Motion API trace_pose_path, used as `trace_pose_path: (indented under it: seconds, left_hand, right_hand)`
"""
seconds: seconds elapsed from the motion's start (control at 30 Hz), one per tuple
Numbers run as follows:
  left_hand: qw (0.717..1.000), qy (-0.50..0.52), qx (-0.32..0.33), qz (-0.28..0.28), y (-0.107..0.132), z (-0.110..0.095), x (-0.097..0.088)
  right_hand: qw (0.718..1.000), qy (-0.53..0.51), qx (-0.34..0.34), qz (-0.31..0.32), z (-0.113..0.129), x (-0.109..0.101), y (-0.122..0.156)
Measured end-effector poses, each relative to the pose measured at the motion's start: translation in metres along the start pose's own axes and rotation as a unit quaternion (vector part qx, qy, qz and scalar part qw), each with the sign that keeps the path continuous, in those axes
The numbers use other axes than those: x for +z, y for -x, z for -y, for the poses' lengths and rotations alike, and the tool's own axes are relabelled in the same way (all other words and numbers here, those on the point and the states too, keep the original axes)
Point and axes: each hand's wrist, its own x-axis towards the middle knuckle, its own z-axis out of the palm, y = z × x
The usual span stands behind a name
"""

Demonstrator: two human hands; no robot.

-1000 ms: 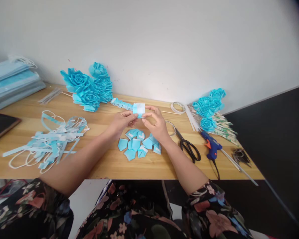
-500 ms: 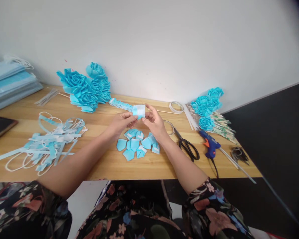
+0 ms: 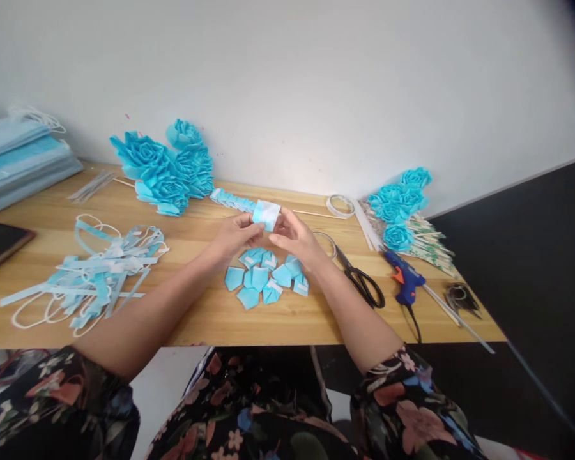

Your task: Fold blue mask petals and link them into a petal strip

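A small blue-and-white square of mask fabric [image 3: 267,214] is held up above the table, its white side partly showing. My left hand [image 3: 242,235] pinches its lower left edge between thumb and fingers. At the right edge of the square is my right hand [image 3: 294,237], fingers curled behind it and the thumb near its lower corner; the exact grip is partly hidden. Just below both hands lies a group of folded blue fabric petals [image 3: 256,278]. Behind the square, a row of overlapping folded petals [image 3: 232,200] reaches toward the blue fabric roses [image 3: 163,169].
Cut mask strips and ear loops [image 3: 96,271] lie left, near a phone [image 3: 2,246] and stacked masks [image 3: 23,160]. To the right are black scissors [image 3: 361,281], a tape roll [image 3: 340,206], a blue glue gun [image 3: 405,276] and more blue roses [image 3: 397,201]. A wall stands behind.
The fabric square has tilted and shifted slightly left in my left hand. My right thumb has moved off its front, down toward the lower corner.
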Motion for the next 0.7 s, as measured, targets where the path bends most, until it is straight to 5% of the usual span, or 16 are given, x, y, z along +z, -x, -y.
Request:
trace_pose_path:
  seconds: [0.37,0.7]
  left_hand:
    - [0.979,-0.169,0.083,0.081,0.000,0.012,-0.001]
    - [0.987,-0.132,0.072,0.054,0.002,0.003,0.001]
  right_hand:
    - [0.995,0.076,-0.022,-0.057,0.006,-0.008,0.002]
    - [0.987,0.095,-0.059,-0.113,0.008,-0.009,0.001]
